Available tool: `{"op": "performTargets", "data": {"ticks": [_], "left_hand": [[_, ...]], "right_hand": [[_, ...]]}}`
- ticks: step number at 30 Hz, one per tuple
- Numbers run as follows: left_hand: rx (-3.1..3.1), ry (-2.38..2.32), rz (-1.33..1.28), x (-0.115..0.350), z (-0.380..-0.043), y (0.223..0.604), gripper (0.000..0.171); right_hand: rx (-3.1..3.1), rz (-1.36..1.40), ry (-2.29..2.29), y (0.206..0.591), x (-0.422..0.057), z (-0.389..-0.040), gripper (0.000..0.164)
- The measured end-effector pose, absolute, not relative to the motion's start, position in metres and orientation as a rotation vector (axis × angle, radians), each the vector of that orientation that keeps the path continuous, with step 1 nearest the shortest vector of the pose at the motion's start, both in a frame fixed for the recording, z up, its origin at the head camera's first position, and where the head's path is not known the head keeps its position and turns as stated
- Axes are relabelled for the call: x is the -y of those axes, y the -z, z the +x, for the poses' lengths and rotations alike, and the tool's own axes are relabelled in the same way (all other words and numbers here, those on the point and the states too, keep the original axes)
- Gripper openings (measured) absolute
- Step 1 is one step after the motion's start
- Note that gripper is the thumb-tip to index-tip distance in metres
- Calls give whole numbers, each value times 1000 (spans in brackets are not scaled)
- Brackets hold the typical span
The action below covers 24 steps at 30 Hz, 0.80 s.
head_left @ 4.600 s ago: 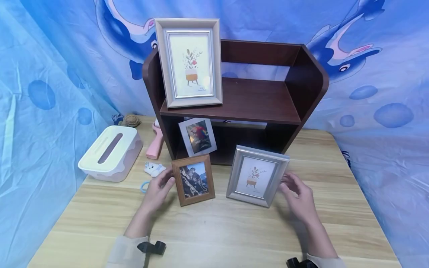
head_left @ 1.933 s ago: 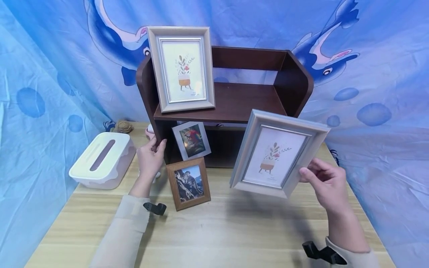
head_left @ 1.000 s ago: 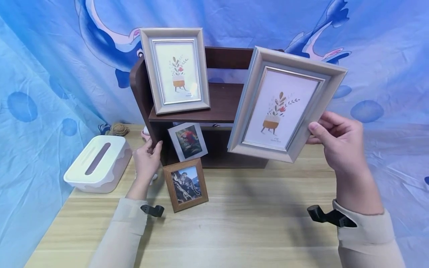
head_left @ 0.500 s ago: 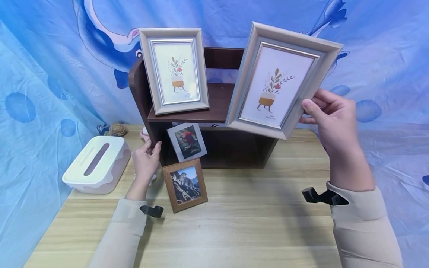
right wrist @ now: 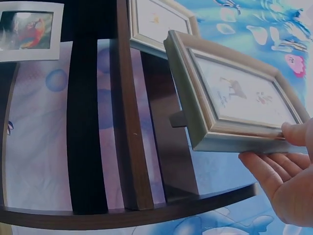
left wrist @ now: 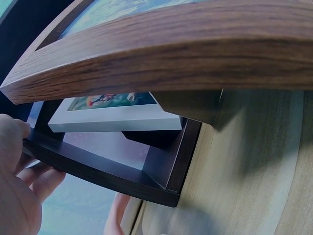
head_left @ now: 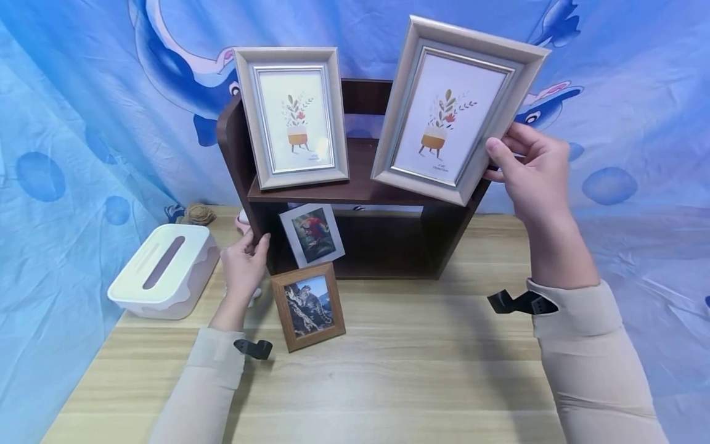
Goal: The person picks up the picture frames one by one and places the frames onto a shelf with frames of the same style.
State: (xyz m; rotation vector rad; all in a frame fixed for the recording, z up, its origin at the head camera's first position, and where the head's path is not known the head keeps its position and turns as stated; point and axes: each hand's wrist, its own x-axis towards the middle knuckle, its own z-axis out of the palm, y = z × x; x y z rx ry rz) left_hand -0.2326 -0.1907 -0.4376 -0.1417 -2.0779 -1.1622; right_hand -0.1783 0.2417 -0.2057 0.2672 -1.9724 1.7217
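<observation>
My right hand grips a silver-beige picture frame by its right edge, thumb on the front and fingers behind. The frame is tilted and raised before the right part of the dark brown shelf; the right wrist view shows its base apart from the board. My left hand pinches the front edge of the shelf's left side panel, as the left wrist view shows with the panel. A matching picture frame stands at the left on the upper board. Below it leans a white parrot picture frame.
A wooden picture frame with a leopard photo stands on the table before the shelf. To the left are a white tissue box, a twine ball and a pink-handled item. Blue curtain hangs behind.
My right hand has lifted the silver-beige frame from the table and carried it up to the upper shelf. My left hand has gone from the wooden frame to the shelf's left side.
</observation>
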Motion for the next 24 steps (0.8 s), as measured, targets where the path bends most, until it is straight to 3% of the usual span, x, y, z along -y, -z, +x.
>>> {"op": "performTargets", "data": {"ticks": [24], "left_hand": [[2071,1178,-115,188,-233,437,21]], "right_hand": [[2059,100,-1361,219,-213,-217,32]]}}
